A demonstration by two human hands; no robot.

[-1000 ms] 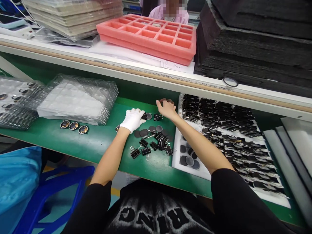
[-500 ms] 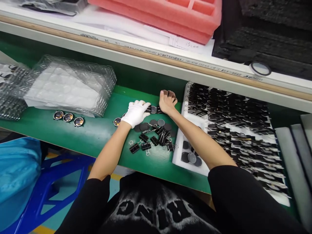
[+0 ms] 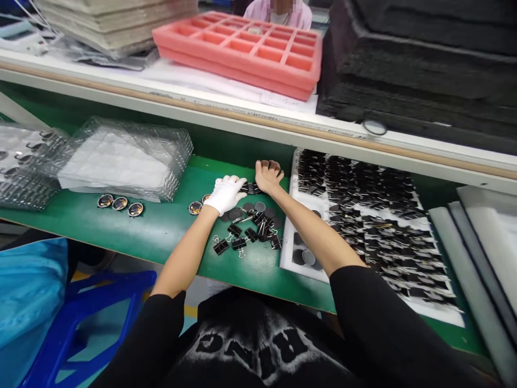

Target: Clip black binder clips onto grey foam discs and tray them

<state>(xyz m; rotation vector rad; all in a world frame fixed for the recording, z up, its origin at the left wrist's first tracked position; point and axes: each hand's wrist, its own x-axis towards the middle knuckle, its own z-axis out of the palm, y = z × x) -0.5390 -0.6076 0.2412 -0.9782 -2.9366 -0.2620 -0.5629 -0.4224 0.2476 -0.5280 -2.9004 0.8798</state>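
Note:
My left hand [image 3: 226, 194], in a white glove, has its thumb and fingers at the left end of a dark clipped piece [image 3: 251, 188] on the green bench. Bare, my right hand [image 3: 269, 176] lies at the right end of that piece, its fingers spread and slightly curled. Just below the hands are dark round discs [image 3: 235, 214] and a loose pile of black binder clips [image 3: 264, 226]. Two round pieces with amber centres [image 3: 195, 207] sit beside my left wrist. What my left fingertips grip is too small to make out.
Clear plastic trays [image 3: 121, 156] stand at the left, three round pieces [image 3: 120, 203] before them. A white foam tray [image 3: 286, 253] full of clips lies right. Red foam [image 3: 242, 48] and black foam [image 3: 404, 81] rest on the shelf; a person in pink [image 3: 297, 13] is behind.
The view has tilted up, showing more of the shelf and a person behind it. Both hands remain at the clipped piece, with little visible change in their pose.

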